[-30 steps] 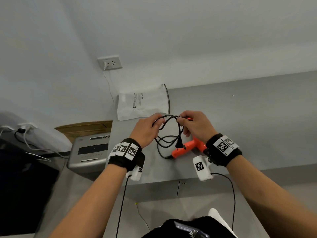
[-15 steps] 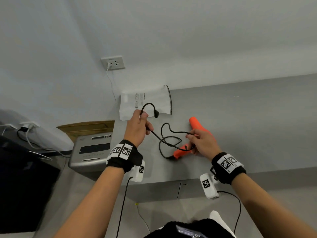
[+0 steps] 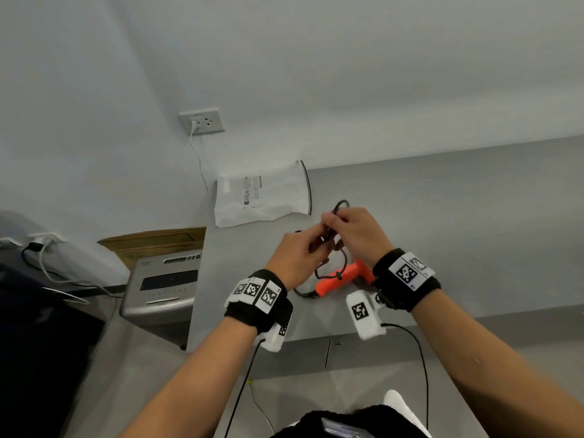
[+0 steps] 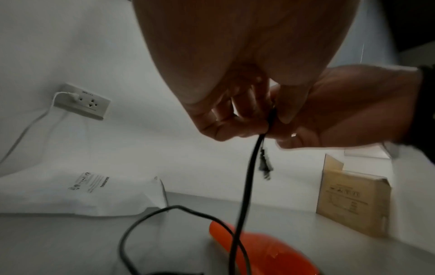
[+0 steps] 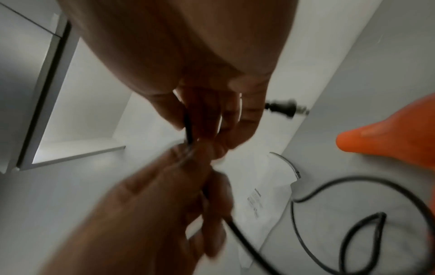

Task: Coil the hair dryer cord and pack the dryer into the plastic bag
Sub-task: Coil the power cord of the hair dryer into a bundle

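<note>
An orange hair dryer (image 3: 344, 278) lies on the grey counter (image 3: 474, 222), partly hidden behind my right wrist. Its black cord (image 3: 341, 204) rises from the handle end to my hands, which meet just above the dryer. My left hand (image 3: 300, 257) and right hand (image 3: 354, 230) both pinch the cord where the fingers come together. In the left wrist view the cord (image 4: 244, 186) hangs straight down from the pinch and the plug (image 4: 264, 164) dangles beside it. The white plastic bag (image 3: 259, 197) lies flat at the back of the counter, left of my hands.
A wall socket (image 3: 202, 121) with a white cable sits above the bag. A grey machine (image 3: 164, 282) and a cardboard box (image 3: 158, 243) stand left of the counter. Another cardboard box (image 4: 353, 201) stands on the counter to the right in the left wrist view.
My hands were spread apart half a second ago, the left holding the plug end out near the bag. Now they have come back together above the dryer, gathering the cord into loops.
</note>
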